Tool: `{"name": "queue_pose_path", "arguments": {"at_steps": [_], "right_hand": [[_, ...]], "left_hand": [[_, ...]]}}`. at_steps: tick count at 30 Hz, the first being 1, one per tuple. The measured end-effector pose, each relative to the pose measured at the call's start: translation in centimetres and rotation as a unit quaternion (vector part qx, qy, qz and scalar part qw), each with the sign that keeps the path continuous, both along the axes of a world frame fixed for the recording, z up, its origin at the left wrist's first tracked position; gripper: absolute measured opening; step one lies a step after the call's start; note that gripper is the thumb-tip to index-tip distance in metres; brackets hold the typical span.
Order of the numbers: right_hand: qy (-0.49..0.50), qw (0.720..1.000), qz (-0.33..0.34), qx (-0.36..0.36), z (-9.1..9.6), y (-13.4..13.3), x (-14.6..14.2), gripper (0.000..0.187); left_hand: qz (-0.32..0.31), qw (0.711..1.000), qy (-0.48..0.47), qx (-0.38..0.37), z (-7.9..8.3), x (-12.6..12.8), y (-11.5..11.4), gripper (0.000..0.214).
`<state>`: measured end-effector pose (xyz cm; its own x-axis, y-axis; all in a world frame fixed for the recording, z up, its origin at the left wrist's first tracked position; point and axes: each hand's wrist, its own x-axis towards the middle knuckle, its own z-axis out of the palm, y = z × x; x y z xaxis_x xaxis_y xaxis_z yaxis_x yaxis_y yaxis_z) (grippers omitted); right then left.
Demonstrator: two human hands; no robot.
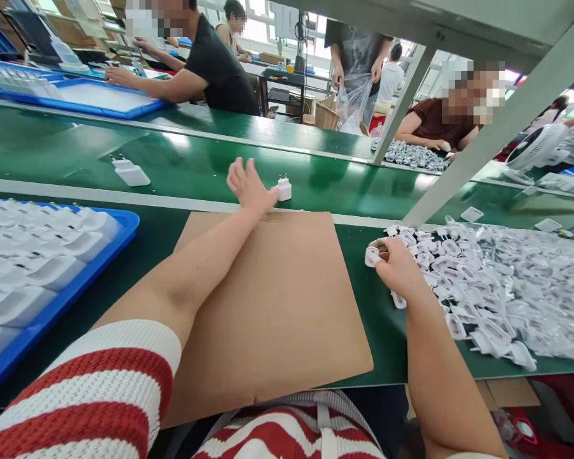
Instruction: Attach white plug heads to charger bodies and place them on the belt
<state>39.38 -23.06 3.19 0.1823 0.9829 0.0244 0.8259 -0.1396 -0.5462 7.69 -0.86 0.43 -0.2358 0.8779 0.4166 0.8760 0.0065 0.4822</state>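
My left hand (251, 186) reaches over the far edge of the cardboard sheet, its fingers spread and holding nothing. Just right of its thumb stands a white plug charger (284, 189) with two prongs up; whether the thumb touches it I cannot tell. My right hand (396, 264) is closed on a small white plastic part (372, 255), beside a heap of similar white plastic parts (452, 255). Farther left on the green belt lies another white plug charger (131, 173). Under my left forearm is the brown cardboard sheet (287, 306).
A blue tray (130, 224) of white chargers sits at my left. Clear plastic bags (550, 287) of parts lie at far right. A slanted metal post (488, 121) rises beyond my right hand. Several people work across the belt, near blue trays and a grey heap (411, 155).
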Motion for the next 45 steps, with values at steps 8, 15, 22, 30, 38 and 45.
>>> {"name": "queue_pose_path", "arguments": {"at_steps": [8,15,22,30,38,45], "right_hand": [[0.444,0.892,0.071,-0.051,0.1,-0.1,-3.9,0.034],[0.550,0.819,0.118,-0.113,0.7,-0.4,-4.7,0.047],[0.511,0.848,0.119,-0.072,-0.7,0.2,-5.0,0.036],[0.161,0.962,0.189,0.118,0.1,-1.5,-5.9,0.022],[-0.042,0.943,0.257,0.209,0.1,-2.7,-8.6,0.023],[-0.101,0.938,0.268,0.194,0.3,-2.1,-8.8,0.025]], "left_hand": [[-0.050,0.991,-0.072,-0.106,2.8,-5.3,-3.8,0.053],[-0.337,0.925,-0.156,-0.081,2.3,1.6,-16.1,0.038],[-0.451,0.870,-0.151,-0.134,-0.9,3.4,-20.2,0.037],[-0.488,0.839,-0.209,-0.119,-1.8,2.7,-19.4,0.031],[-0.503,0.834,-0.198,-0.110,-2.0,2.9,-19.0,0.024],[-0.502,0.835,-0.189,-0.123,-1.7,2.9,-19.1,0.024]]}}
